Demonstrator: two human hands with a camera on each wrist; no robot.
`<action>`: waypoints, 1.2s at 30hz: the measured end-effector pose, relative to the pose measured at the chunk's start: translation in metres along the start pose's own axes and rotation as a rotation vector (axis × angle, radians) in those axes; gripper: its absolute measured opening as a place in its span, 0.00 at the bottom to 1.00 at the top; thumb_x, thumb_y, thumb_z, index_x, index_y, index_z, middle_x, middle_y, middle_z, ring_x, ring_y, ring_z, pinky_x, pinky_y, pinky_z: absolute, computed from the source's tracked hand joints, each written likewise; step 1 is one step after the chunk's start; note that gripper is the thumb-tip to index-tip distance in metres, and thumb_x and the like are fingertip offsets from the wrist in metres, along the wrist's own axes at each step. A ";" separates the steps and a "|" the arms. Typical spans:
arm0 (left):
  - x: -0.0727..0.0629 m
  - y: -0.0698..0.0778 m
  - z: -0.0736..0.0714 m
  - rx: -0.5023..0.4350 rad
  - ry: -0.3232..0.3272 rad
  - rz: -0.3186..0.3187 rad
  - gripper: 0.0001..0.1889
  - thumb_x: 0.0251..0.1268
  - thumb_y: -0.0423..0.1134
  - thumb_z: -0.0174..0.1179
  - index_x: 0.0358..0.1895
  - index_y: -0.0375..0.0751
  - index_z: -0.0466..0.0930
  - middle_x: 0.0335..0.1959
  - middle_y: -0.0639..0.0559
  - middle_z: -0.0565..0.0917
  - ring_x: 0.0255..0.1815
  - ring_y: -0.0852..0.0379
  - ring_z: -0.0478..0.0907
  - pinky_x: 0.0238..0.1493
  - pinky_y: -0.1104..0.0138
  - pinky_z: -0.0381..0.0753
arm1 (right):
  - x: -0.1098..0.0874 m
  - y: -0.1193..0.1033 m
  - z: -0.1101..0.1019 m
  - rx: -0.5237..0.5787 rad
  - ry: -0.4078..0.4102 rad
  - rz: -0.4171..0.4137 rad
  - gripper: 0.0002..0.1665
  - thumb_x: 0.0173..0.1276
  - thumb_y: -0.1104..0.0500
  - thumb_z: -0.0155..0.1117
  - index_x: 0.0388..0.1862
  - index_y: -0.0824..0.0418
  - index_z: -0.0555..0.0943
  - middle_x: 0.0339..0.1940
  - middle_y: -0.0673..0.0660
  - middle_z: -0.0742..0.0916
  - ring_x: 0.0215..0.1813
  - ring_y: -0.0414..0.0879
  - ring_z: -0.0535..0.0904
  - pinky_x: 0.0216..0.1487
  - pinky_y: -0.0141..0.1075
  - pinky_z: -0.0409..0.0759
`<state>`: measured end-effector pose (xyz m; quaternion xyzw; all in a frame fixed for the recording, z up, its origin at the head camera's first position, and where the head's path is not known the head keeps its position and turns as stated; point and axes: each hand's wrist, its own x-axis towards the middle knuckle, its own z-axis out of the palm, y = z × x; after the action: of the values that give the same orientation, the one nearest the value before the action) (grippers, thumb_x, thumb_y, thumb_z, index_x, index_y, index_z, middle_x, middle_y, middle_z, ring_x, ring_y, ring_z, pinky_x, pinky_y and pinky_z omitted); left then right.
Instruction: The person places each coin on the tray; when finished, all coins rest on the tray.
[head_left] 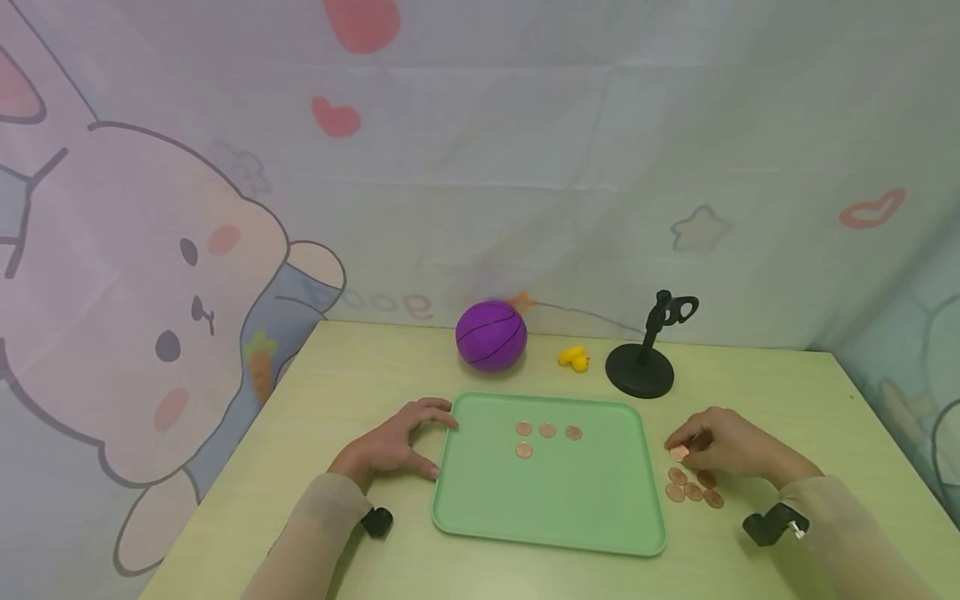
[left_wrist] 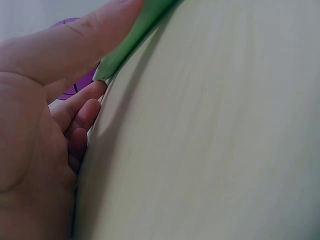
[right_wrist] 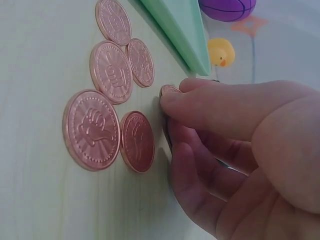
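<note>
Copper-coloured coin (head_left: 678,452), one — pinched between the thumb and fingertips of your right hand (head_left: 729,443), off the right edge of the green tray (head_left: 555,517), fingers curled with only the coin's width between them.
Five loose coins (right_wrist: 111,72), thumb-type relief visible on some: flat on the table (head_left: 780,392), clustered just beside that hand on your near side.
Four tray coins (head_left: 547,430): flat within the tray, three in a row towards its far side, one nearer you below the row's left end.
Your left hand (head_left: 390,442): thumb and fingers spread wide, tips touching the tray's left rim — no coin in it.
Behind the tray, left to right: purple ball (head_left: 491,336), yellow toy duck (head_left: 580,364), black stand (head_left: 640,372).
</note>
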<state>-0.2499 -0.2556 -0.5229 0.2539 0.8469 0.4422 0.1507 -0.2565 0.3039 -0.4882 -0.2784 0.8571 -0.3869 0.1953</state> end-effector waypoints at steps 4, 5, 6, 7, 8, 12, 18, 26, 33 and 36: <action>0.000 0.001 0.000 0.003 -0.005 0.004 0.38 0.44 0.43 0.85 0.64 0.51 0.82 0.80 0.48 0.64 0.82 0.41 0.52 0.80 0.39 0.46 | 0.001 0.000 0.000 0.009 -0.009 0.012 0.16 0.67 0.72 0.67 0.53 0.68 0.88 0.27 0.54 0.88 0.19 0.45 0.82 0.30 0.34 0.82; 0.000 0.002 0.000 0.005 -0.006 0.006 0.38 0.44 0.43 0.85 0.64 0.51 0.82 0.79 0.48 0.64 0.82 0.40 0.52 0.80 0.39 0.46 | 0.001 0.000 0.000 0.008 -0.010 0.013 0.16 0.67 0.72 0.67 0.53 0.68 0.88 0.27 0.54 0.88 0.19 0.45 0.82 0.30 0.34 0.82; 0.000 0.002 0.000 0.008 -0.006 0.009 0.38 0.44 0.43 0.85 0.64 0.51 0.82 0.79 0.48 0.64 0.82 0.40 0.52 0.80 0.39 0.46 | 0.001 0.000 0.000 0.007 -0.010 0.013 0.16 0.67 0.72 0.67 0.53 0.69 0.88 0.27 0.54 0.88 0.19 0.46 0.82 0.30 0.34 0.82; -0.001 0.002 0.000 0.010 -0.006 0.013 0.38 0.44 0.43 0.85 0.64 0.51 0.82 0.79 0.47 0.64 0.82 0.40 0.52 0.80 0.39 0.46 | 0.001 0.000 0.000 0.004 -0.010 0.010 0.16 0.67 0.71 0.68 0.53 0.69 0.88 0.28 0.54 0.89 0.19 0.46 0.82 0.31 0.34 0.82; -0.001 0.002 -0.001 0.013 -0.005 0.016 0.38 0.44 0.43 0.84 0.64 0.51 0.82 0.79 0.47 0.64 0.82 0.40 0.52 0.80 0.38 0.46 | 0.001 0.000 0.000 0.003 -0.009 0.007 0.16 0.67 0.71 0.68 0.53 0.69 0.88 0.29 0.54 0.89 0.19 0.46 0.82 0.31 0.34 0.83; 0.000 0.000 -0.001 0.020 -0.006 0.026 0.38 0.45 0.44 0.84 0.64 0.50 0.81 0.79 0.46 0.65 0.82 0.38 0.53 0.79 0.37 0.47 | 0.002 0.000 0.000 -0.027 0.002 -0.009 0.14 0.67 0.69 0.71 0.52 0.68 0.89 0.33 0.55 0.90 0.21 0.44 0.82 0.34 0.32 0.83; 0.000 0.001 -0.001 0.020 -0.008 0.026 0.38 0.45 0.44 0.84 0.65 0.50 0.81 0.79 0.47 0.65 0.82 0.39 0.53 0.80 0.38 0.47 | 0.003 0.003 0.002 -0.092 0.028 -0.023 0.13 0.64 0.68 0.75 0.48 0.67 0.90 0.34 0.50 0.90 0.28 0.38 0.82 0.35 0.31 0.82; -0.001 0.001 -0.001 0.019 -0.008 0.018 0.38 0.44 0.44 0.85 0.64 0.51 0.81 0.79 0.47 0.64 0.82 0.40 0.53 0.80 0.39 0.47 | 0.003 0.005 0.005 -0.114 0.049 -0.002 0.13 0.65 0.68 0.75 0.48 0.66 0.89 0.30 0.48 0.87 0.22 0.40 0.82 0.33 0.31 0.80; 0.000 -0.002 -0.001 0.012 -0.001 0.022 0.38 0.44 0.43 0.85 0.64 0.51 0.82 0.79 0.47 0.65 0.82 0.40 0.53 0.80 0.38 0.47 | 0.003 0.005 0.005 -0.094 0.033 0.011 0.12 0.68 0.68 0.73 0.49 0.64 0.85 0.30 0.50 0.84 0.19 0.43 0.81 0.34 0.32 0.81; 0.000 -0.002 -0.001 0.011 -0.002 0.025 0.38 0.44 0.43 0.85 0.64 0.51 0.82 0.79 0.47 0.65 0.82 0.40 0.53 0.80 0.38 0.47 | 0.003 0.005 0.006 -0.107 0.046 0.013 0.11 0.67 0.67 0.74 0.48 0.62 0.84 0.33 0.51 0.84 0.20 0.42 0.81 0.34 0.32 0.80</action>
<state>-0.2507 -0.2571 -0.5239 0.2658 0.8459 0.4391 0.1448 -0.2567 0.3013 -0.4960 -0.2741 0.8827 -0.3453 0.1630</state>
